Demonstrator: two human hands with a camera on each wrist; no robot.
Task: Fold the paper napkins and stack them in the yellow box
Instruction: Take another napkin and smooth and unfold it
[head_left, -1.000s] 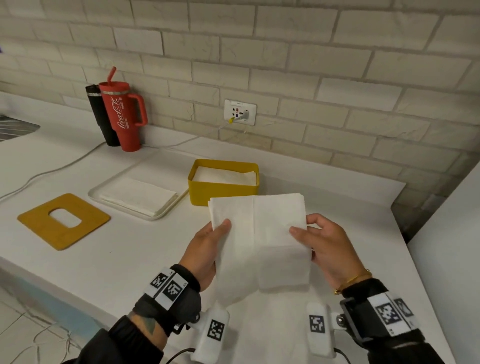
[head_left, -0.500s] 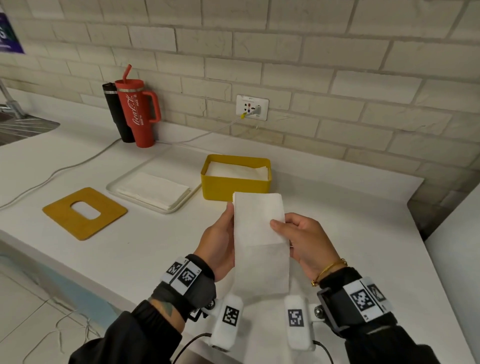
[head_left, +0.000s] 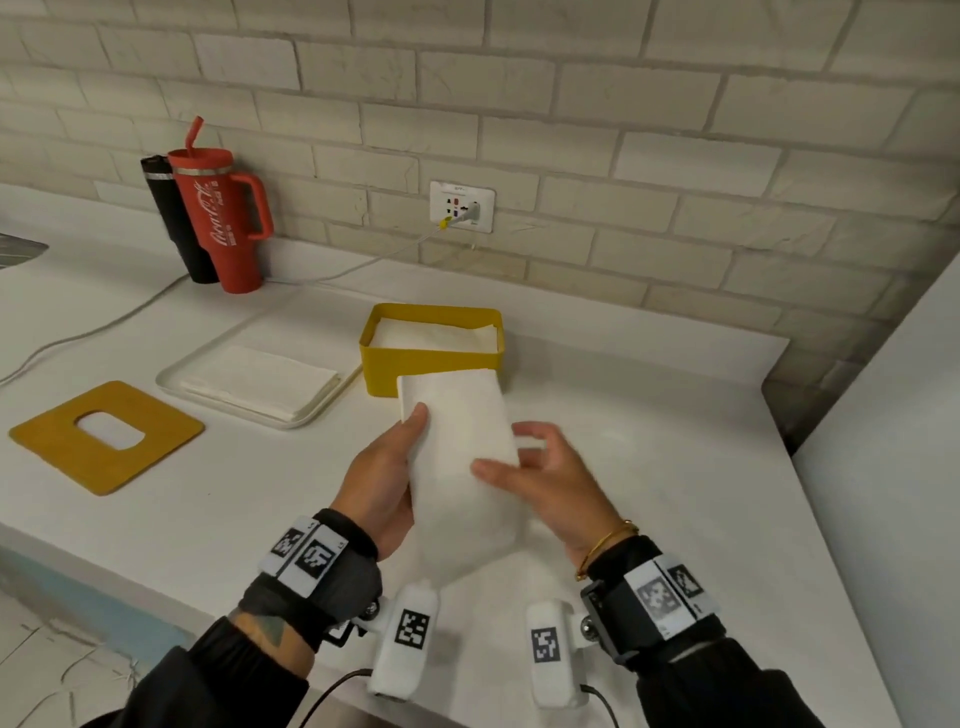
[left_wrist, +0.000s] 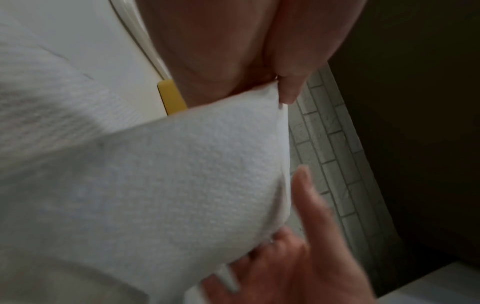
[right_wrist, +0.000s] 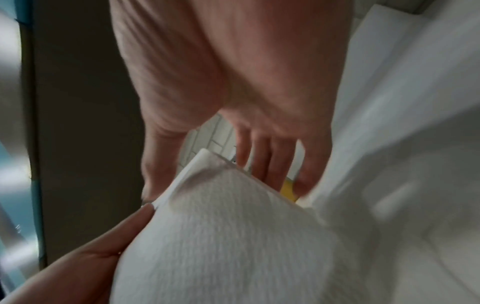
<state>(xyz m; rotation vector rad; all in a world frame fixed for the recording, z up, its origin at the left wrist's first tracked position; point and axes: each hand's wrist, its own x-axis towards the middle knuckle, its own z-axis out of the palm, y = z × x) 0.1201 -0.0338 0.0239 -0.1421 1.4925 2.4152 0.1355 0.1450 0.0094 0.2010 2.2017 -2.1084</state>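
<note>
Head cam: left hand grips the folded napkin w/ thumb on top, held above the counter just in front of the yellow box. Right hand is blurry, fingers spread loose, thumb touching the napkin. Left wrist cam: thumb pinching the napkin's corner. Right wrist cam: fingers straight-ish, not gripping.

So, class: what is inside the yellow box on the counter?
White paper napkins lie inside the yellow box, filling it nearly to the rim. Only the top layer shows; how many lie beneath, and the box floor, are covered.
</note>
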